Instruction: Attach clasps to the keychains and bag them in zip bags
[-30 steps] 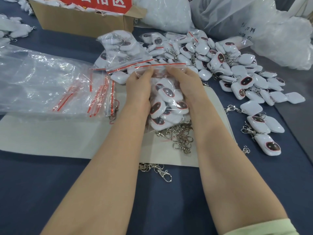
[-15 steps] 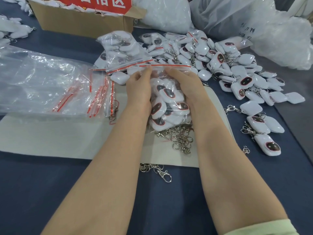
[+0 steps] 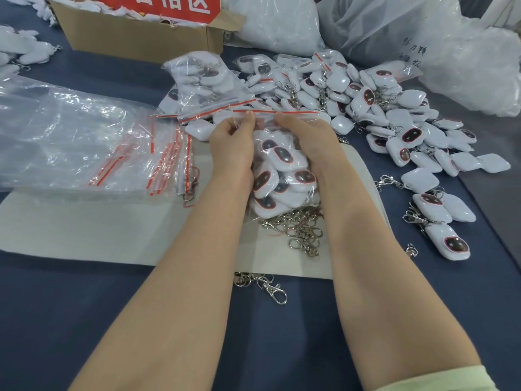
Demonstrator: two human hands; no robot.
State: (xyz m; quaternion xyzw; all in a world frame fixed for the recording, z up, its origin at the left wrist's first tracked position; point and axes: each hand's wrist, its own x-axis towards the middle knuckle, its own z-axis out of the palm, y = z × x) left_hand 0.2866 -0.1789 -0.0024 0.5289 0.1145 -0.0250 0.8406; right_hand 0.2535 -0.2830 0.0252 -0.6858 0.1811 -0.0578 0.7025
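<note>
Head view: pinched with left hand [image 3: 231, 145] and right hand [image 3: 308, 139], close together, along the crosswise red seal [image 3: 296, 112] of the zip bag [image 3: 284, 167].

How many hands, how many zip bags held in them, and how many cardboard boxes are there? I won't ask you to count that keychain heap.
Hands: 2, the left hand and the right hand
Held zip bag, pinched at its top by both hands: 1
Cardboard box: 1
Total: 4
</note>
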